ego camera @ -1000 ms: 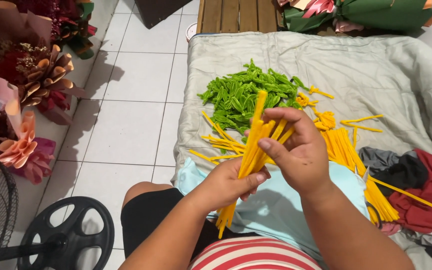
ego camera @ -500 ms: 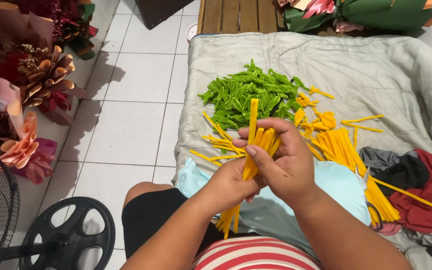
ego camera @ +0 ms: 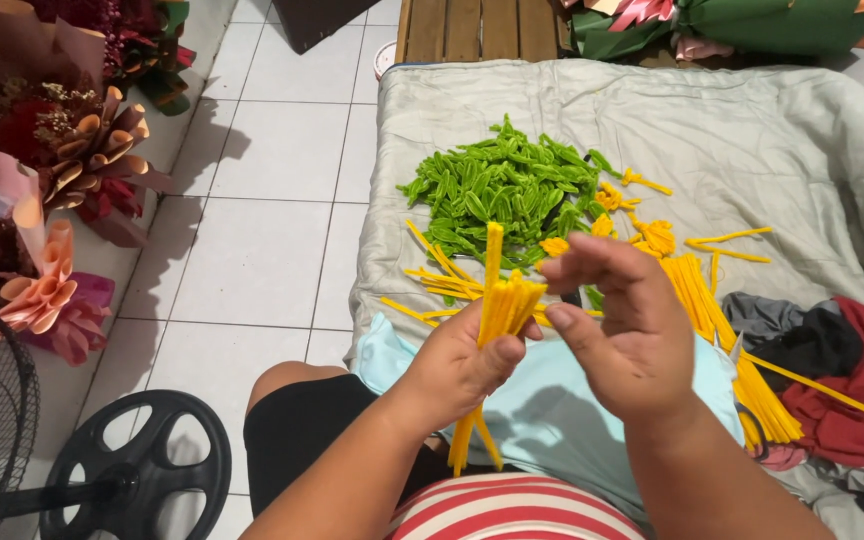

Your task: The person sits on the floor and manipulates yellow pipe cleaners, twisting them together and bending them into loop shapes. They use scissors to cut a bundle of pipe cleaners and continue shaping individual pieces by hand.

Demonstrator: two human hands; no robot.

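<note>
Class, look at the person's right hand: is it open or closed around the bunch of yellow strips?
Open. The right hand hovers beside the bunch of yellow strips with fingers spread; only the left hand grips them.

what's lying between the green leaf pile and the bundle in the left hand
Head view: loose yellow sticks lie on the grey blanket between green pile and bundle.

the scene is viewed steeply downward from head height, close above the left hand (ego camera: 462, 365) gripping yellow strips (ego camera: 499, 310).
</note>
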